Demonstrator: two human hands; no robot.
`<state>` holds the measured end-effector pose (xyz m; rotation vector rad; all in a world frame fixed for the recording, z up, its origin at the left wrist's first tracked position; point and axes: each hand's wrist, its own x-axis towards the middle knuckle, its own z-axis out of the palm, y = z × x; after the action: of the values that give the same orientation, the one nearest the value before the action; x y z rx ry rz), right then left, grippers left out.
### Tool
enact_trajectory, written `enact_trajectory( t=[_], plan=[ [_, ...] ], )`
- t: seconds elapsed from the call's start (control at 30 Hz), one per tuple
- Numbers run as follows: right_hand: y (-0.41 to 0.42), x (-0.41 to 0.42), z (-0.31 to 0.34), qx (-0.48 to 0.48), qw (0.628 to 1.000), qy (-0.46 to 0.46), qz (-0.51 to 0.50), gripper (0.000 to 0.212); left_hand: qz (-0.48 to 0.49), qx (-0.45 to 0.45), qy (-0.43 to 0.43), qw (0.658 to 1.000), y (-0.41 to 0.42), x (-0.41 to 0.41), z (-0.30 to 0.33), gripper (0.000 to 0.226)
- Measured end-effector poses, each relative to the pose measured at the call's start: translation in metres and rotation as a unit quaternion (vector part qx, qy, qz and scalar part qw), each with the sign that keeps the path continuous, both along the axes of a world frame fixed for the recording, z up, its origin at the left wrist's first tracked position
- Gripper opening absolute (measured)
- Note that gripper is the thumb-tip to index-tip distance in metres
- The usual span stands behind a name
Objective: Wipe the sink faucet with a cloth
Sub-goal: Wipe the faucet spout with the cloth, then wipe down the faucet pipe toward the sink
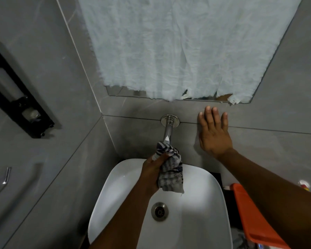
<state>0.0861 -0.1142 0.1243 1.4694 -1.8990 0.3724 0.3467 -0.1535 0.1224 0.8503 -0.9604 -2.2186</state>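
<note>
A chrome faucet (167,130) sticks out of the grey tiled wall above a white basin (205,203). My left hand (153,172) grips a crumpled blue-and-white striped cloth (171,169), which is wrapped around the faucet's outer end and hides the spout. Part of the cloth hangs down over the basin. My right hand (214,132) lies flat against the wall, fingers spread, just right of the faucet's round wall plate (170,120). It holds nothing.
A mirror covered with pale torn paper (178,51) hangs above the faucet. A black wall-mounted dispenser (18,97) and a chrome bar (6,176) are on the left wall. An orange plastic object (253,216) sits right of the basin. The drain (159,211) is in the basin's middle.
</note>
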Motion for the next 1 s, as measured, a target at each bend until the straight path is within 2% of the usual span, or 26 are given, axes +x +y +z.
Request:
enact_trajectory(
  t=[0.07,0.13,0.17,0.2,0.27,0.3,0.33,0.4,0.43,0.5,0.6,0.67,0.73,0.83,0.9,1.0],
  plan=[
    [0.008,0.026,0.007,0.029,0.996,-0.086,-0.023,0.072,-0.006,0.008,0.001,1.000,0.007,0.010,-0.011,0.056],
    [0.020,0.065,0.008,0.065,0.964,-0.257,-0.008,0.062,-0.029,0.006,-0.028,0.999,0.020,0.021,-0.023,0.039],
    [0.028,0.087,0.006,0.079,0.926,-0.369,0.023,0.052,-0.032,-0.011,-0.065,0.997,0.027,0.026,-0.030,0.033],
    [0.039,0.109,0.003,0.086,0.871,-0.481,0.051,0.048,-0.020,-0.029,-0.111,0.993,0.033,0.029,-0.037,0.029],
    [0.059,0.147,-0.007,0.119,0.758,-0.639,0.056,0.046,0.010,-0.041,-0.141,0.989,0.043,0.035,-0.047,0.021],
    [0.068,0.160,-0.013,0.147,0.734,-0.661,0.057,0.042,0.009,-0.035,-0.132,0.991,0.047,0.037,-0.048,0.020],
    [0.074,0.166,-0.019,0.165,0.734,-0.656,0.063,0.037,-0.006,-0.018,-0.111,0.994,0.048,0.040,-0.047,0.022],
    [0.080,0.164,-0.026,0.144,0.735,-0.660,0.053,0.027,-0.026,0.083,-0.040,0.995,0.044,0.047,-0.044,0.033],
    [0.082,0.159,-0.025,0.116,0.714,-0.688,0.048,0.022,-0.028,0.138,-0.006,0.990,0.041,0.050,-0.046,0.039],
    [0.090,0.145,-0.024,0.057,0.634,-0.769,0.060,0.016,-0.067,0.175,0.018,0.982,0.035,0.054,-0.048,0.041],
    [0.114,0.121,-0.021,-0.014,0.496,-0.865,0.077,0.018,-0.168,0.131,-0.057,0.975,0.039,0.044,-0.045,0.032],
    [0.132,0.107,-0.023,-0.035,0.434,-0.899,0.058,0.020,-0.227,0.122,-0.081,0.963,0.043,0.029,-0.042,0.042],
    [0.152,0.093,-0.029,-0.040,0.400,-0.916,0.023,0.024,-0.267,0.110,-0.118,0.950,0.050,0.006,-0.040,0.045],
    [0.183,0.072,-0.043,-0.067,0.360,-0.929,-0.052,0.032,-0.300,0.101,-0.168,0.934,0.059,-0.032,-0.041,0.034],
    [0.209,0.055,-0.048,-0.103,0.333,-0.933,-0.088,0.034,-0.356,0.083,-0.204,0.908,0.070,-0.062,-0.040,0.028],
    [0.247,0.034,-0.059,-0.168,0.291,-0.935,-0.113,0.032,-0.436,-0.026,-0.263,0.860,0.085,-0.114,-0.044,0.025]
  ],
)
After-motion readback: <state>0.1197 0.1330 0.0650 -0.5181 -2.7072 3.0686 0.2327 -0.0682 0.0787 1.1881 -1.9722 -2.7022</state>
